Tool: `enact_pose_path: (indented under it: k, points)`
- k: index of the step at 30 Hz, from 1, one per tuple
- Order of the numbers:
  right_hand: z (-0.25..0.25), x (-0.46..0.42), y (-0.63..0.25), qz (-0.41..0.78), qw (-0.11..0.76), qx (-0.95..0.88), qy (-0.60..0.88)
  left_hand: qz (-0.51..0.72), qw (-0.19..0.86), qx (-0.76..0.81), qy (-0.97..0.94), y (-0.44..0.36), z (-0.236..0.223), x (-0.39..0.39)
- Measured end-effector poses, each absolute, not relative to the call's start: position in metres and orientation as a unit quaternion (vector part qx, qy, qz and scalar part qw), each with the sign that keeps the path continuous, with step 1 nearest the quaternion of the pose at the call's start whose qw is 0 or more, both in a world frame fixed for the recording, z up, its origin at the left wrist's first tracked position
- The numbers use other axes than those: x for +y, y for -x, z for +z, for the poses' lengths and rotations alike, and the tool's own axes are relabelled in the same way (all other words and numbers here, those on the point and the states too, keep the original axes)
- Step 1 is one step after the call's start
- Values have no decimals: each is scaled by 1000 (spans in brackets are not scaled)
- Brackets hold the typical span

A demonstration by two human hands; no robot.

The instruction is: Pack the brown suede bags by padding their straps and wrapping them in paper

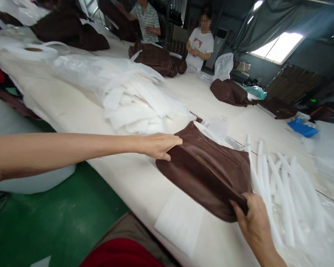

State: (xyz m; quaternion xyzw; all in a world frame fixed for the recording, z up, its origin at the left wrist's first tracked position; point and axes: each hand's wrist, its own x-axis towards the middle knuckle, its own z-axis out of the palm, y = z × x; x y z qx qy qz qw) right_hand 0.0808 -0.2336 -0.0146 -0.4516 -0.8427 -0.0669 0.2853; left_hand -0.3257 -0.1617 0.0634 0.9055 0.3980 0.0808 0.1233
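Observation:
A dark brown leather-like bag (208, 167) is held at the front of the table, its long side slanting down to the right. My left hand (161, 145) grips its left end, thumb below and fingers over the top. At the lower right corner my right hand (253, 217) pinches the edge between thumb and fingers. A small metal fitting and a zip line show on the upper face. Beneath the bag's near edge lies a white foam sheet (179, 222). White padded tubes (285, 196) lie just right of the bag.
White sheets (139, 100) are heaped left of centre on the long table (72, 100). Behind are a white tape roll (33, 52), brown bags (158, 59) and a blue piece (303, 128). Two people (200, 40) stand across the table.

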Motion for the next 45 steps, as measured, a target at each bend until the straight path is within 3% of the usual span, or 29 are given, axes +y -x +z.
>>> enact_pose_path:
  k: [6, 16, 23, 27, 31, 34, 36, 39, 45]
  points:
    - [-22, -245, -83, -108, 282, -874, 381, 146, 122, 344, -919, 333, 36, -166]
    - [-17, -251, -84, -132, 183, -915, 333, 238, 91, 343, -904, 346, 10, -182]
    - [9, -232, -40, -13, 153, -942, 297, 244, 90, 378, -889, 344, 8, -184]
    - [12, -230, -16, -55, 110, -947, 298, 244, 112, 405, -874, 348, 3, -183]
    - [3, -239, -9, -75, 75, -953, 284, 221, 185, 387, -876, 360, 26, -173]
    - [-2, -243, -7, -67, 79, -948, 301, 171, 324, 382, -848, 356, 68, -161]
    - [-3, -244, -6, -67, 83, -945, 310, 213, 350, 420, -810, 336, 92, -156]
    - [-5, -244, -5, -73, 94, -941, 318, 318, 230, 396, -830, 287, 99, -158]
    - [-12, -245, -4, -81, 114, -939, 315, 168, 11, 281, -945, 238, 18, -166]
